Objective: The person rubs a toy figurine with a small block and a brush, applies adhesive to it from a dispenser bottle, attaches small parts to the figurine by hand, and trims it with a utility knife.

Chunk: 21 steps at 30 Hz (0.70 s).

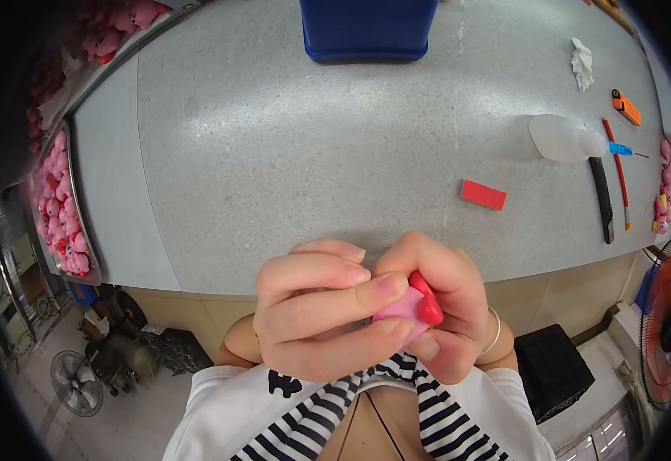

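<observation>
Close to my chest, both hands hold a small pink toy figure (404,307) with glossy red parts. My left hand (312,311) pinches its pink body between thumb and fingers. Curled around the other side, my right hand (454,307) grips it near the red parts. Fingers cover most of the figure, so its far side is hidden. On the table beyond my hands lies a small red block (483,195) with a pale edge.
A blue bin (368,31) stands at the table's far side. To the right lie a squeeze bottle (562,138) with a needle tip, a black-handled tool (601,200), a thin red brush (617,173), an orange cutter (626,107) and crumpled tissue (581,64). A tray (89,230) of pink figures sits left.
</observation>
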{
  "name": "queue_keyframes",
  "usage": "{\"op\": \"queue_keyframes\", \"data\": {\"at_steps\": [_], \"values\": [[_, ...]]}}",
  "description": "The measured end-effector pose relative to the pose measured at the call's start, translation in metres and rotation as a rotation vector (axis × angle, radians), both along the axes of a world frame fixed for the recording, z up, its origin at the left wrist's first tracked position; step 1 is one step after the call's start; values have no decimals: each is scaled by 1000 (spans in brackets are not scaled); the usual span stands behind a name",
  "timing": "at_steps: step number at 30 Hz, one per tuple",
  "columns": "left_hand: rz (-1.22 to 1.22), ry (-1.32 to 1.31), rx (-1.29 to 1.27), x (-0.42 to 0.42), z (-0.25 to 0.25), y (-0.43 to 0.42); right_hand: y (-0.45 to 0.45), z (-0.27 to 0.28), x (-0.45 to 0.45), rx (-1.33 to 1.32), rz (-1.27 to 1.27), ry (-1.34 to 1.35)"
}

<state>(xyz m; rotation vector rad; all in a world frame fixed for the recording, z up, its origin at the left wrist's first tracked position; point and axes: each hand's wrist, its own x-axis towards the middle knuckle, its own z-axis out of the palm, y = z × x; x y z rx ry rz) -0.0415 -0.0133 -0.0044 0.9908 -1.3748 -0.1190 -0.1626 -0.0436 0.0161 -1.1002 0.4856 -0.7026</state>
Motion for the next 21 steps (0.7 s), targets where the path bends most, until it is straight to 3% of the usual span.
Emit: {"op": "queue_keyframes", "data": {"at_steps": [2, 9, 11, 12, 13, 14, 15, 17, 18, 20, 21], "values": [[108, 46, -47, -8, 1, -2, 0, 1, 0, 16, -2, -32], [114, 36, -51, -1, 1, 1, -1, 1, -1, -17, 2, -3], [-153, 43, 129, 14, 2, 3, -3, 2, -6, -35, 39, 114], [-149, 45, 125, 16, 1, 3, -4, 9, -9, -205, -81, 235], [-299, 191, 185, 16, 1, 2, -5, 16, -14, -378, -199, 353], [-450, 336, 242, 18, 1, 2, -5, 11, -22, -505, -457, 347], [-445, 336, 236, 23, 3, 1, -7, 6, -34, -627, -720, 332], [-647, 291, 420, 33, 8, 0, -29, -1, -61, -567, -1068, 187], [-645, 294, 416, 33, 7, 1, -40, -3, -61, -571, -1065, 188], [-714, 386, 474, 32, 4, 2, -59, -4, -59, -702, -1156, 579], [-715, 387, 471, 33, 4, 0, -61, -5, -57, -705, -1156, 579]]}}
